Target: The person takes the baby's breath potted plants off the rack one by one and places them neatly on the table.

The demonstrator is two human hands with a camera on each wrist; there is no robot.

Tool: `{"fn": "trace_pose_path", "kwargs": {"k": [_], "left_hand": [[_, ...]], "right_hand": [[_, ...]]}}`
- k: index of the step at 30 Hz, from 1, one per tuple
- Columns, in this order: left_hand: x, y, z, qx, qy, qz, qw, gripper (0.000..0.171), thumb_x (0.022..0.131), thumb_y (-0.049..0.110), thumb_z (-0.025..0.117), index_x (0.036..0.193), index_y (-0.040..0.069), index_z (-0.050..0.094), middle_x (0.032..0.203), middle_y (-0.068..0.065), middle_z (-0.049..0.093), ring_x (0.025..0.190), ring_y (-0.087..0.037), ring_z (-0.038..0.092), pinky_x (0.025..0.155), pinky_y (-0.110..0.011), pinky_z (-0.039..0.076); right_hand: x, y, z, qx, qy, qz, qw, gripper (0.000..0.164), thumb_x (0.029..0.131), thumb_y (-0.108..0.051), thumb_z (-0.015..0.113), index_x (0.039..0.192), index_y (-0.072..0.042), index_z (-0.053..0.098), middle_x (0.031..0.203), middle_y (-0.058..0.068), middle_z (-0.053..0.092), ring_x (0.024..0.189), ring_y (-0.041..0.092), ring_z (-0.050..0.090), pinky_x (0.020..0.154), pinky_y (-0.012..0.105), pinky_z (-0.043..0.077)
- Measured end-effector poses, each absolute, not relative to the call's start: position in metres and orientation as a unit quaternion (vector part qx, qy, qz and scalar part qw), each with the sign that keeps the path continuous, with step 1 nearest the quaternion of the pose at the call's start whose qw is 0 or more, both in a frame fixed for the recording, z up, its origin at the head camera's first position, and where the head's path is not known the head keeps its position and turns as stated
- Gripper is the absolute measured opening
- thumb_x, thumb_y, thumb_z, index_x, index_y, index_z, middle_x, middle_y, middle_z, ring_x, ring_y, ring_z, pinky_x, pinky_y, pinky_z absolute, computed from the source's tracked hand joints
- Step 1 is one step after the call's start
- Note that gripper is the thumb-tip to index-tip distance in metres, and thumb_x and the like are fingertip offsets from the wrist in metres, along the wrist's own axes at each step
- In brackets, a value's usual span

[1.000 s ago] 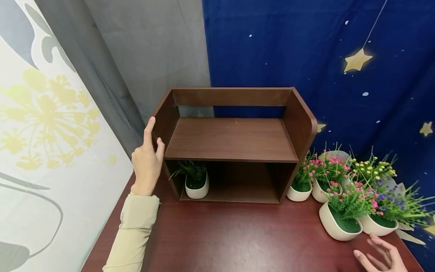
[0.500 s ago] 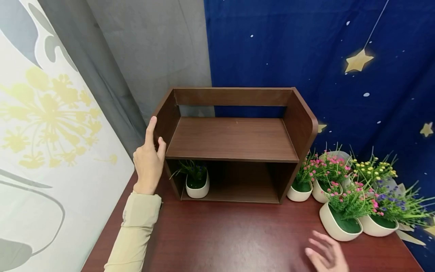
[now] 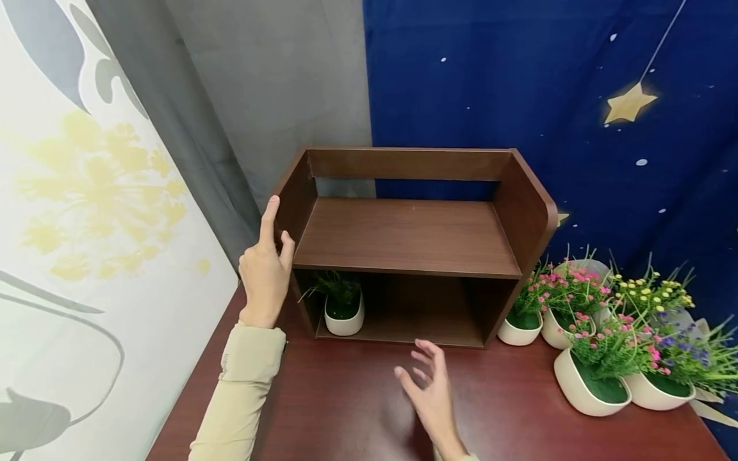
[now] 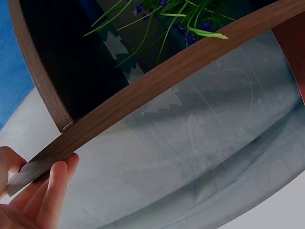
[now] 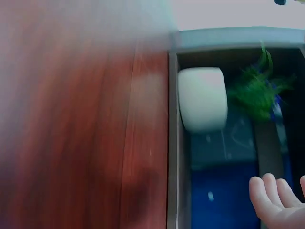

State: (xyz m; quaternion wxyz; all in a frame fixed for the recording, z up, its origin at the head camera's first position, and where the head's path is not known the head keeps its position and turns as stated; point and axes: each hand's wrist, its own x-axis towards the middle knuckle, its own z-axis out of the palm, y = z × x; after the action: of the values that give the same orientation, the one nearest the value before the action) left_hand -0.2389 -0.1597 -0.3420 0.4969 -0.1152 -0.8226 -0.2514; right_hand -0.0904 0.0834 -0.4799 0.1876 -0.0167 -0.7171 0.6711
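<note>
A dark brown two-tier wooden shelf (image 3: 409, 234) stands on the table. My left hand (image 3: 264, 275) grips the front edge of its left side panel; in the left wrist view the thumb lies on one side of the panel (image 4: 143, 93) and the fingers (image 4: 56, 186) on the other. Inside the lower compartment, at the left, stands a potted plant (image 3: 344, 320) with blue-purple flowers, its white pot (image 5: 202, 100) also showing in the right wrist view. My right hand (image 3: 432, 394) hovers before the lower opening, fingers loosely bent, nothing held.
Several potted flowers stand right of the shelf: a front pink one (image 3: 599, 390), a purple one (image 3: 663, 387), a yellow one (image 3: 648, 291) and more pink ones behind. A white patterned panel (image 3: 104, 256) rises along the left edge of the reddish table (image 3: 340, 410).
My right hand has swept left from beside the front flower pots to before the shelf's lower opening. The left hand keeps its grip. The view has shifted slightly.
</note>
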Motion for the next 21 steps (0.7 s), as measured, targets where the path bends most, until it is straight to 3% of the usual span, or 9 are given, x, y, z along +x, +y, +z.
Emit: {"fn": "trace_pose_path", "kwargs": {"k": [4, 8, 14, 21], "left_hand": [[-0.240, -0.158, -0.345, -0.112, -0.828, -0.249, 0.490, 0.057, 0.091, 0.008, 0.054, 0.143, 0.022, 0.038, 0.044, -0.001, 0.027, 0.034, -0.013, 0.017, 0.037, -0.030, 0.018], [-0.240, -0.159, -0.346, -0.116, -0.828, -0.252, 0.487, 0.057, 0.090, 0.008, 0.054, 0.143, 0.022, 0.038, 0.044, -0.002, 0.028, 0.034, -0.014, 0.018, 0.037, -0.030, 0.018], [-0.240, -0.159, -0.342, -0.122, -0.827, -0.256, 0.485, 0.056, 0.090, 0.007, 0.054, 0.143, 0.021, 0.038, 0.044, -0.001, 0.028, 0.034, -0.013, 0.018, 0.037, -0.030, 0.018], [-0.240, -0.161, -0.340, -0.121, -0.830, -0.250, 0.483, 0.057, 0.091, 0.008, 0.053, 0.144, 0.022, 0.037, 0.044, -0.001, 0.029, 0.034, -0.011, 0.018, 0.036, -0.029, 0.019]], "right_hand": [[-0.115, 0.059, -0.479, -0.014, -0.718, 0.673, 0.177, 0.062, 0.077, -0.007, 0.075, 0.129, 0.003, 0.042, 0.130, 0.015, 0.046, 0.117, 0.034, 0.047, 0.089, 0.052, 0.041], [-0.145, 0.042, -0.507, -0.015, -0.721, 0.671, 0.172, 0.063, 0.080, -0.020, 0.074, 0.132, -0.008, 0.041, 0.135, 0.010, 0.042, 0.121, 0.030, 0.044, 0.090, 0.048, 0.042], [-0.180, 0.020, -0.524, -0.008, -0.736, 0.661, 0.148, 0.064, 0.083, -0.016, 0.071, 0.136, -0.010, 0.037, 0.139, 0.015, 0.035, 0.124, 0.037, 0.038, 0.093, 0.052, 0.038], [-0.212, 0.001, -0.546, 0.002, -0.761, 0.629, 0.161, 0.064, 0.077, -0.013, 0.073, 0.133, -0.006, 0.042, 0.132, 0.018, 0.041, 0.120, 0.038, 0.043, 0.094, 0.048, 0.037]]}}
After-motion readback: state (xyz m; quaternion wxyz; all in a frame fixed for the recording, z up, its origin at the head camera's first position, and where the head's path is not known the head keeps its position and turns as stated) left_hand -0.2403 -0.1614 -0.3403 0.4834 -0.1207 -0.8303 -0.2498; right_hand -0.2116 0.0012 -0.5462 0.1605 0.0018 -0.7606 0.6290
